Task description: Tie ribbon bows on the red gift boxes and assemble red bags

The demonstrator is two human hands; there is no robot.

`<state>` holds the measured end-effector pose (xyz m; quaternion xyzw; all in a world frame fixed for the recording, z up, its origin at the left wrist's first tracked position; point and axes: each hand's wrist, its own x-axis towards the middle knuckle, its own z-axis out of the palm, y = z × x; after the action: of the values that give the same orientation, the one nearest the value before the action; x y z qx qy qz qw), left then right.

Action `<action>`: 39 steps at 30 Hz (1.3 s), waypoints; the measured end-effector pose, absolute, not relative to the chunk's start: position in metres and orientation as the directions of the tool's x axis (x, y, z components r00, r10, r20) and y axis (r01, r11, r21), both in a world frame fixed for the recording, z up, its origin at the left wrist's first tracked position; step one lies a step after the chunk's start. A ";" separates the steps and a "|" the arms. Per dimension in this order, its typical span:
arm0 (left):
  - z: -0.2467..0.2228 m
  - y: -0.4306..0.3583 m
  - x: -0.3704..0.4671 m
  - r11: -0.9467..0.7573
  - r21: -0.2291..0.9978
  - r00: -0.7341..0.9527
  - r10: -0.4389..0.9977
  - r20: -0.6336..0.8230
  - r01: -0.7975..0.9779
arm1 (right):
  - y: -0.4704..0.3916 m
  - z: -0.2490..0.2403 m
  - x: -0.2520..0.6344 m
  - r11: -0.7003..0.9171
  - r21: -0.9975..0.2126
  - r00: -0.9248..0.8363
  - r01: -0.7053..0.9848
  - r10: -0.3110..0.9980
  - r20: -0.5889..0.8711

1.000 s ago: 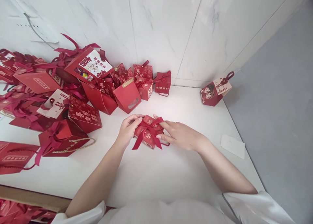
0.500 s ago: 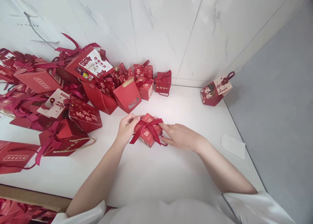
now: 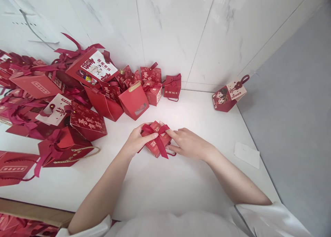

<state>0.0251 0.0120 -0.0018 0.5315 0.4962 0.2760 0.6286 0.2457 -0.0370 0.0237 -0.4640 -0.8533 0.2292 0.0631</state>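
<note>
A small red gift box (image 3: 154,150) with pale print lies on the white table between my hands, a dark red ribbon bow (image 3: 162,146) across its top. My left hand (image 3: 138,139) grips the box's left side, its thumb laid over the ribbon near the knot. On the right side, my right hand (image 3: 184,142) holds the box and the ribbon loop between thumb and fingers. One ribbon tail hangs over the box's front, and a red cord handle shows beside my right fingertips.
Many red gift boxes (image 3: 88,121) crowd the white table (image 3: 155,188) at the left. A red box with a cartoon couple (image 3: 224,98) stands back right, near a white paper (image 3: 247,155). Lower left, a cardboard box (image 3: 33,211) holds more red packages.
My left thumb has moved right, from the ribbon's left loop onto the middle of the bow. The ribbon tail has shifted over the box's front. My right hand has barely moved.
</note>
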 end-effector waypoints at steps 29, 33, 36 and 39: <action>-0.003 0.011 0.026 0.303 0.932 0.395 0.845 -0.360 0.201 | -0.055 0.036 0.254 0.365 -0.472 -0.505 0.802 0.837 -0.211; -0.003 0.010 0.025 0.275 0.933 0.428 0.833 -0.352 0.233 | -0.047 0.027 0.255 0.301 -0.410 -0.432 0.861 0.859 -0.276; -0.004 0.010 0.025 0.263 0.936 0.444 0.827 -0.344 0.236 | -0.041 0.023 0.257 0.241 -0.436 -0.400 0.867 0.858 -0.321; -0.003 0.010 0.026 0.258 0.938 0.451 0.826 -0.339 0.232 | -0.036 0.023 0.260 0.199 -0.516 -0.414 0.833 0.843 -0.343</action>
<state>0.0257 0.0104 -0.0030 0.5629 0.4696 0.2323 0.6393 0.2596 -0.0357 0.0232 -0.5412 -0.7743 0.3278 0.0077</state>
